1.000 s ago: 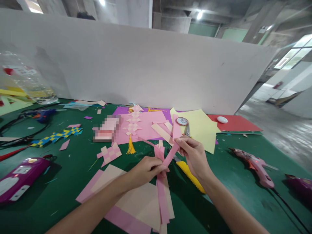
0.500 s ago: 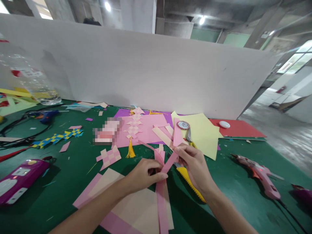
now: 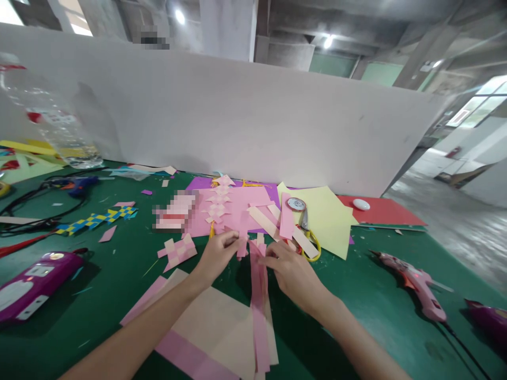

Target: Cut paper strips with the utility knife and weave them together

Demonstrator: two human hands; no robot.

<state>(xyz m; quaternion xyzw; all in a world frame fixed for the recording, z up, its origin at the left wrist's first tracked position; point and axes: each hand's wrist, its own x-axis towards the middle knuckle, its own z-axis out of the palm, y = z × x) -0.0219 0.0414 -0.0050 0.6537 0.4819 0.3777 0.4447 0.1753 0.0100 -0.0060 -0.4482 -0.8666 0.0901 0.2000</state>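
My left hand point(image 3: 219, 256) is closed in a pinch on a short upright pink paper strip point(image 3: 243, 237), above the table. Close by on the right, my right hand point(image 3: 291, 269) has its thumb and fingers drawn together at the upper part of some long pink paper strips point(image 3: 259, 311); the exact grip is partly hidden. These strips lie lengthwise toward me, with cream strips under them. Left of them are large cream and pink sheets point(image 3: 214, 322). A woven pink-and-cream paper piece point(image 3: 180, 252) lies beyond my left forearm.
Yellow-handled scissors point(image 3: 315, 250) and a tape roll point(image 3: 296, 204) lie on pale yellow paper point(image 3: 330, 221). A pink glue gun point(image 3: 420, 285) is at right, a purple device point(image 3: 39, 285) at left. A woven chain point(image 3: 219, 203) rests on pink paper. A water bottle point(image 3: 59, 126) stands by the white partition point(image 3: 237, 116).
My left hand has moved up and away from me with a pink strip. My right hand has shifted left and lower. The yellow cutter seen before is now hidden; the scissors' handles show.
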